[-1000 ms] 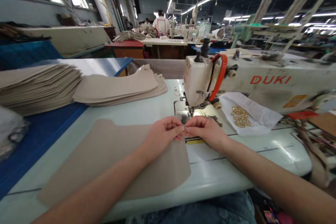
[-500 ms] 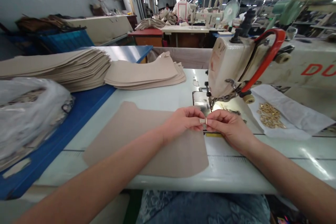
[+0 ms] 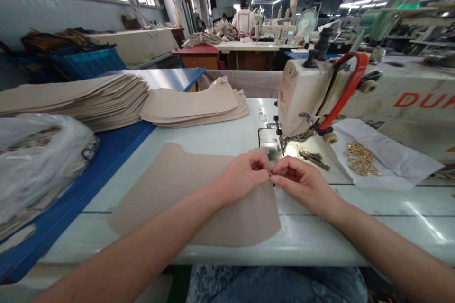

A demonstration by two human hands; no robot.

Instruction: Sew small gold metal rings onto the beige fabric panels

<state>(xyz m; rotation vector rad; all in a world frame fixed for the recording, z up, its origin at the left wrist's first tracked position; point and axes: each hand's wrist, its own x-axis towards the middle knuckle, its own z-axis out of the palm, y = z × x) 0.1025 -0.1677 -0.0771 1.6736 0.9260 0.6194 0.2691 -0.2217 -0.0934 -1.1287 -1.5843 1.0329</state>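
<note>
My left hand (image 3: 241,177) and my right hand (image 3: 305,184) meet fingertip to fingertip just in front of the sewing machine (image 3: 296,97). Between them is a small fabric tab with a gold-coloured ring (image 3: 270,173), mostly covered by the fingers. The left thumb and fingers pinch the tab; the right thumb and forefinger pinch at the ring. Under my left hand and forearm a flat beige panel (image 3: 199,175) lies on the table, its right end near the needle plate. More gold-coloured metal rings (image 3: 360,158) are heaped on a white sheet (image 3: 398,163) at the right.
Thread snips (image 3: 316,158) lie beside the lit needle area. Stacks of beige panels (image 3: 194,104) stand at the back and on the blue table (image 3: 131,139) at left, where a clear plastic bag (image 3: 46,165) bulges. A person (image 3: 244,21) works farther back.
My hands have moved slightly left and down, and the tab and ring, plainer before, are now largely hidden by fingers. The view has tilted and shifted a little.
</note>
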